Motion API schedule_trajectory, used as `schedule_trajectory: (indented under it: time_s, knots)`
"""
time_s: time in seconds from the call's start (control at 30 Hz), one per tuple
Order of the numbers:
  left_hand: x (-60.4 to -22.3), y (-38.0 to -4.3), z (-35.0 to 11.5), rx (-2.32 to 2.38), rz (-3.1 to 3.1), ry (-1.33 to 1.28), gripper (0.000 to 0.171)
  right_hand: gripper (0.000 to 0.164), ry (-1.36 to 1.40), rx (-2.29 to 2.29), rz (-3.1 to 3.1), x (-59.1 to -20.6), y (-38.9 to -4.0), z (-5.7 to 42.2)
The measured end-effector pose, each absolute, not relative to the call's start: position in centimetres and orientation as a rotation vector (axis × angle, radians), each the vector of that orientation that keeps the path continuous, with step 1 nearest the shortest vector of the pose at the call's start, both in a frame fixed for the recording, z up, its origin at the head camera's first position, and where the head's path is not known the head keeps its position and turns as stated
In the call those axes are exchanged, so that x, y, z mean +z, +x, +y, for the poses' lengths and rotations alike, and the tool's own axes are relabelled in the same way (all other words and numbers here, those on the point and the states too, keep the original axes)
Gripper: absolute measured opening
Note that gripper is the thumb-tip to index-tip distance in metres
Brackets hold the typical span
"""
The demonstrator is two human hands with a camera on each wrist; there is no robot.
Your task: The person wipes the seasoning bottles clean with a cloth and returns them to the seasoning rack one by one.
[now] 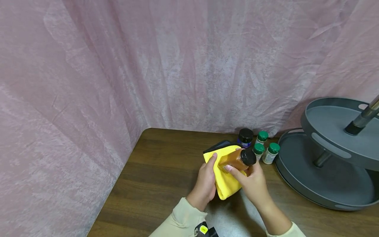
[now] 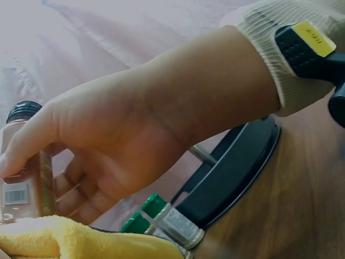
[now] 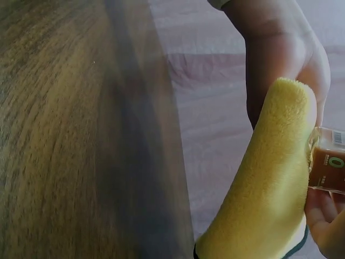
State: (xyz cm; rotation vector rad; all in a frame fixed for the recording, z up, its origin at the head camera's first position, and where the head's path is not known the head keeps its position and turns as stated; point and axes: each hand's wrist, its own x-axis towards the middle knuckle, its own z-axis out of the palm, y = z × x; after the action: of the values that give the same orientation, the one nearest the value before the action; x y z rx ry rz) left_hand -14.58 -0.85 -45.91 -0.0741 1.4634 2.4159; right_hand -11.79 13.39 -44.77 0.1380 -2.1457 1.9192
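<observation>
Three green-capped bottles (image 1: 268,158) lead the count

One black-capped bottle (image 1: 232,160), one black-lidded jar (image 1: 245,135) and one yellow cloth (image 1: 227,185) appear; one left hand (image 1: 205,181) and one right hand (image 1: 252,182) show; two pale sleeves (image 1: 180,220), two round grey trays (image 1: 331,118), one pole (image 1: 365,117) and one wooden table (image 1: 142,171) complete the tally.

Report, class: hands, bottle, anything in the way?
Left hand holding yellow cloth. Right hand gripping black-capped bottle, base against cloth. Nothing between them; green-capped jars stand nearby.
</observation>
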Motion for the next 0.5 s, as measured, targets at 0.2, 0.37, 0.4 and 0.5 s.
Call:
schedule_trajectory:
  time_s: [0.2,0.37,0.4,0.5]
  knots:
    - [-45.6,-15.0,-1.4,2.498,1.436,-0.14,0.057,0.06,0.116,1.916,-2.162,-44.8,-12.0,13.6]
    - [-45.4,-15.0,-1.5,2.523,1.436,-0.145,0.058,0.057,0.02,1.874,-2.161,-44.7,-12.3,14.1]
    - [-45.3,-14.9,-1.4,2.524,1.435,-0.147,0.058,0.056,0.008,1.87,-2.151,-44.7,-12.4,14.2]
    - [-45.3,-14.8,-1.3,2.519,1.44,-0.153,0.056,0.054,0.0,1.879,-2.106,-44.7,-12.7,14.5]
